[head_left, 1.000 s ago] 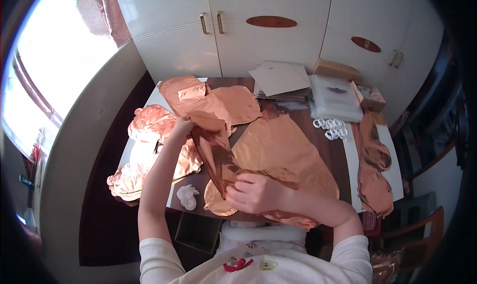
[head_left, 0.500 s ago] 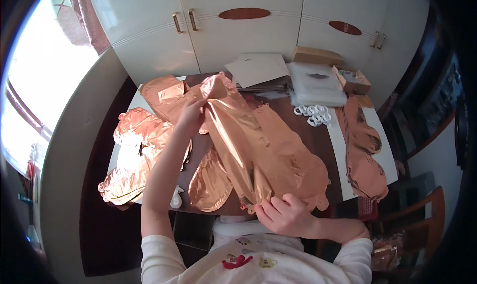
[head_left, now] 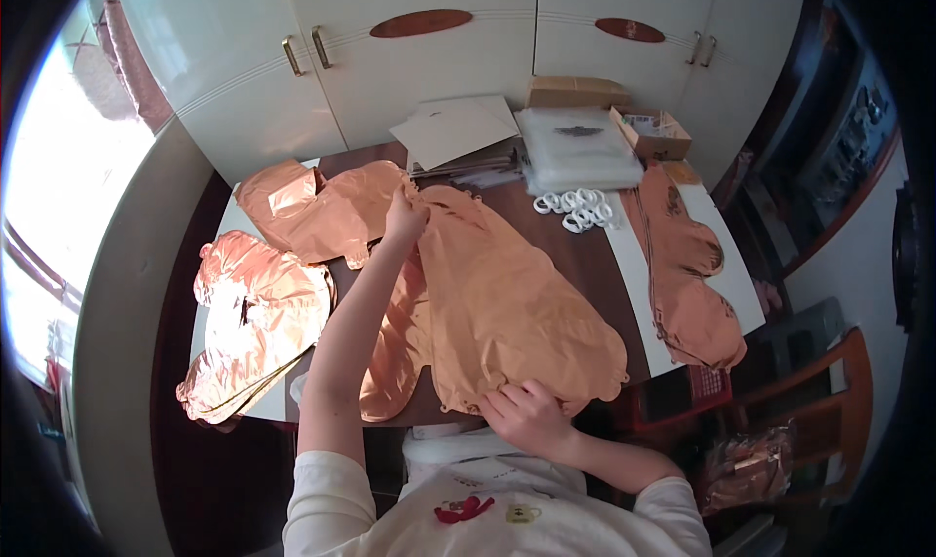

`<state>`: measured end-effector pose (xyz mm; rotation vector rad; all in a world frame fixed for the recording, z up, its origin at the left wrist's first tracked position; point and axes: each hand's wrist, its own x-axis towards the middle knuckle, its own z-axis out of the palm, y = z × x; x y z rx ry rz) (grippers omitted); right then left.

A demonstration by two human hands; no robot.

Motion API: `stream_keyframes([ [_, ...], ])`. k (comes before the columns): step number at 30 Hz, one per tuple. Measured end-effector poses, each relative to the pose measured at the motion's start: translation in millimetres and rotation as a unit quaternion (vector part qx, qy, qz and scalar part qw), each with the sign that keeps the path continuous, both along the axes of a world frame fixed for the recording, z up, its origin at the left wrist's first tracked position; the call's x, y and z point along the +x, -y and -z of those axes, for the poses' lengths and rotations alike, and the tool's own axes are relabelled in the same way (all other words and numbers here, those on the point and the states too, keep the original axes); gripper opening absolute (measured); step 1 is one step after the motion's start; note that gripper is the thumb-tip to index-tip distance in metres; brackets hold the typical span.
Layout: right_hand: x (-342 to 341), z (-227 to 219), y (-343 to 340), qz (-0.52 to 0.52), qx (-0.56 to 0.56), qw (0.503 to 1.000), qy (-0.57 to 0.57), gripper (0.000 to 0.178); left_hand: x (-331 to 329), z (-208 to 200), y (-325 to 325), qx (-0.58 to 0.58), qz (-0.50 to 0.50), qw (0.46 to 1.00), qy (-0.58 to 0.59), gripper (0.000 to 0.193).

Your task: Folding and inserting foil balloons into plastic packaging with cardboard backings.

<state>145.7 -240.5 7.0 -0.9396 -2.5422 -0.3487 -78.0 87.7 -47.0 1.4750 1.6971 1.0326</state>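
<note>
A flat, uninflated rose-gold foil balloon (head_left: pixel 517 303) is spread across the middle of the dark table. My left hand (head_left: pixel 405 218) pinches its far left edge, fingers closed on the foil. At the near edge, my right hand (head_left: pixel 526 416) has curled fingers gripping the rim of the same balloon. Part of another foil piece (head_left: pixel 395 362) shows from beneath its left side. Beyond my left hand lies a folded foil balloon (head_left: pixel 322 216), its overlap with the middle one partly hidden by that hand. More shiny foil balloons (head_left: pixel 258 308) are piled at the left.
Along the right side lies a stack of foil balloons (head_left: pixel 687 274). White rings (head_left: pixel 575 209) sit in front of a pile of clear plastic bags (head_left: pixel 575 147). Grey card sheets (head_left: pixel 453 133) and an open cardboard box (head_left: pixel 653 136) stand at the back. A wooden chair (head_left: pixel 848 411) is at right.
The raised, creased foil has come down and now lies flatter and wider. My left hand has lowered with its edge; my right hand still holds the near edge. The whole view has shifted.
</note>
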Motion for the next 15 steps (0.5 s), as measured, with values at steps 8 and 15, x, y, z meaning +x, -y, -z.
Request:
stream_keyframes([
  [8, -11.7, -7.3, -7.6, -0.003, -0.001, 1.0, -0.016, 0.021, 11.4, -34.9, 77.0, 0.164, 0.069, 0.948, -0.264, 0.072],
  [15, -21.0, 2.2, -3.7, 0.005, -0.013, 1.0, -0.01, 0.021, 13.9, -39.2, 181.9, 0.138, 0.205, 0.913, -0.323, 0.059],
])
